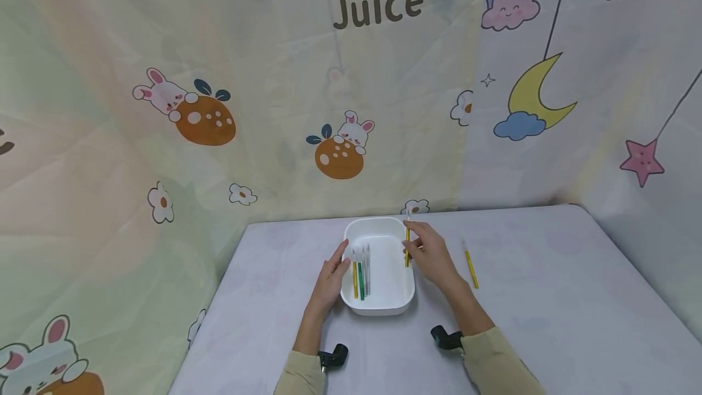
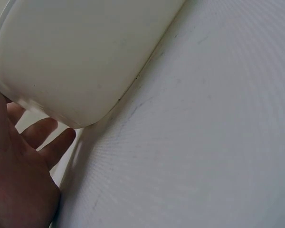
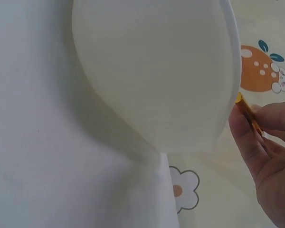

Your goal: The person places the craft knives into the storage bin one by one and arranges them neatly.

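Note:
A white tray (image 1: pixel 392 273) holds several slim sticks with clear, pointed tips: a yellow one (image 1: pixel 354 279), a green one (image 1: pixel 361 282) and silvery ones (image 1: pixel 368 279), side by side at its left. My left hand (image 1: pixel 330 279) rests against the tray's left side, fingers fairly straight along the rim; the left wrist view shows its fingers (image 2: pixel 59 146) beside the outer wall. Between thumb and fingers, my right hand (image 1: pixel 430 253) pinches a golden-yellow stick (image 1: pixel 407 247) upright in the head view, over the tray's right rim. Its blunt end shows in the right wrist view.
Right of the tray, another yellow stick (image 1: pixel 471 270) with a clear tip lies on the white-covered table (image 1: pixel 537 297). A printed cloth backdrop (image 1: pixel 274 157) hangs behind the table's far edge. Black wrist cameras sit at both sleeves.

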Available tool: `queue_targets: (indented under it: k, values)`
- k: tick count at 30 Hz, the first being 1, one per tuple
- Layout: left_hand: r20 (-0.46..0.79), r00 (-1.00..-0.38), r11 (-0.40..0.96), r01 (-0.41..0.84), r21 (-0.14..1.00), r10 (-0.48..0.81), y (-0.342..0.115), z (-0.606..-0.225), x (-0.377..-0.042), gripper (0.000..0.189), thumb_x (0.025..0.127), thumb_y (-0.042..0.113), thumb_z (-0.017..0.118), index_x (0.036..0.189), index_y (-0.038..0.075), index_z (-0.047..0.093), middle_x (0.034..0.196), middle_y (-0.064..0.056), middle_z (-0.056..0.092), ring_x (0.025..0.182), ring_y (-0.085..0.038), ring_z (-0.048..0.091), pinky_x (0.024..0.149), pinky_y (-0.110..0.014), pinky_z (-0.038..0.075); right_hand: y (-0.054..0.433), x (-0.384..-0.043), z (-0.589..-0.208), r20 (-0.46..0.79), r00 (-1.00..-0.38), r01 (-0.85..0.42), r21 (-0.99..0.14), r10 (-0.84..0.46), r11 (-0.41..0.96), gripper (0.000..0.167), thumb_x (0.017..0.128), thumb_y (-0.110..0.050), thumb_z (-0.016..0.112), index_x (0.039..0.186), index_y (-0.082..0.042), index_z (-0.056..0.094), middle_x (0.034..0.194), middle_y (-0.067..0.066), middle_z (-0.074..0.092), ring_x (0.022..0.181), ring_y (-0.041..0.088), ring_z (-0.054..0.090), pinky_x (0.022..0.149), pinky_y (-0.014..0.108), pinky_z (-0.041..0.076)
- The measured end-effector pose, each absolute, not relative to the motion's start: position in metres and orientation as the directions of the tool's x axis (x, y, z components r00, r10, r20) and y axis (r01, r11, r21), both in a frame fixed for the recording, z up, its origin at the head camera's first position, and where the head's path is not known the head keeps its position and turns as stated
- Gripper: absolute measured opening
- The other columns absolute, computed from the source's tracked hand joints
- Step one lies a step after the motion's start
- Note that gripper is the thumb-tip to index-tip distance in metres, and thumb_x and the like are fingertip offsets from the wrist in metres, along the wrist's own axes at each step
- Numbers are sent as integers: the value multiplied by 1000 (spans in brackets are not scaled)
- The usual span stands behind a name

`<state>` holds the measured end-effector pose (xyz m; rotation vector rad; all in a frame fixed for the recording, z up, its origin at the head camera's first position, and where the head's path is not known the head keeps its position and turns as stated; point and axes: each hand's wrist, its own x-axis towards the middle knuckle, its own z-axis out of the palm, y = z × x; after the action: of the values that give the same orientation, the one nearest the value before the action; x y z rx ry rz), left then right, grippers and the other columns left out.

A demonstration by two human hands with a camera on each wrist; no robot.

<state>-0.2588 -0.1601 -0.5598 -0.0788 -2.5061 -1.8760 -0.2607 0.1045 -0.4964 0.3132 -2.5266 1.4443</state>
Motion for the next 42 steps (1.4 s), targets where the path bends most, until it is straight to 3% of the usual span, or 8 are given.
queue_targets:
  k: [17, 26, 42]
  values:
    - [26, -999, 296, 35, 955, 33, -161, -562, -260, 48, 110, 33, 48, 157, 41, 43, 165, 16, 37, 159, -11, 25, 132, -50, -12, 78, -266, -497, 298, -945, -325, -811, -135, 486, 53, 97, 0, 71, 147, -4, 56, 145, 17, 56, 85, 17, 71, 64, 19, 59]
    - [49, -998, 288, 59, 956, 39, -161, -561, -260, 48, 110, 31, 48, 157, 38, 45, 166, 10, 39, 160, -17, 26, 131, -54, -12, 65, -268, -497, 280, -951, -305, -797, -127, 522, 53, 96, -1, 72, 147, -5, 57, 145, 16, 57, 83, 13, 69, 63, 18, 59]
    - [25, -999, 277, 35, 960, 41, -162, -561, -260, 48, 110, 32, 49, 156, 41, 45, 166, 11, 39, 160, -18, 26, 131, -54, -12, 43, -273, -498, 244, -960, -278, -795, -135, 540, 52, 95, 0, 73, 145, -5, 59, 141, 17, 59, 81, 13, 68, 62, 18, 59]
